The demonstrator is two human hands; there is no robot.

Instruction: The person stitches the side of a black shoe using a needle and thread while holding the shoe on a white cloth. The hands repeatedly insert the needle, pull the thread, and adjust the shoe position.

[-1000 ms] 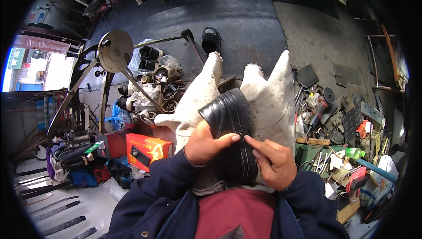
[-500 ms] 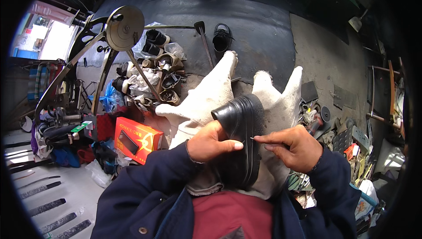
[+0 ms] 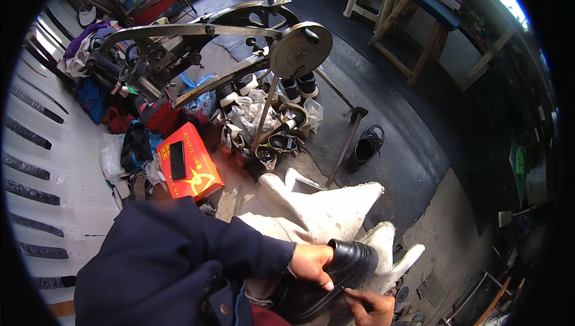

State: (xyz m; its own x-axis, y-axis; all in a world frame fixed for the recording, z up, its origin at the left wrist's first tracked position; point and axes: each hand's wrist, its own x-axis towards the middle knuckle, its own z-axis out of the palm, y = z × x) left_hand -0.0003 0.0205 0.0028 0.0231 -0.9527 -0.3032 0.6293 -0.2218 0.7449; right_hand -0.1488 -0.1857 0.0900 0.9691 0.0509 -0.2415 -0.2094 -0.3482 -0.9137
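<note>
At lower centre a black leather shoe lies over a cream cloth on my lap. My left hand is closed on the shoe, thumb against its upper. My right hand has its fingers pinched at the shoe's side around a thin, small pin-like thing, too small to tell exactly. The dark sleeve of my left arm crosses the lower left. Left of the cloth is a red box with a black phone on it.
A hand-cranked metal machine stands above a pile of shoes and bags. A single black shoe is on the floor. A plastic stool and blue-topped bench stand behind. A pale surface with black strips lies left.
The view has swung left, so the machine and red box now fill more of it and my hands sit lower. Both hands are still at the shoe.
</note>
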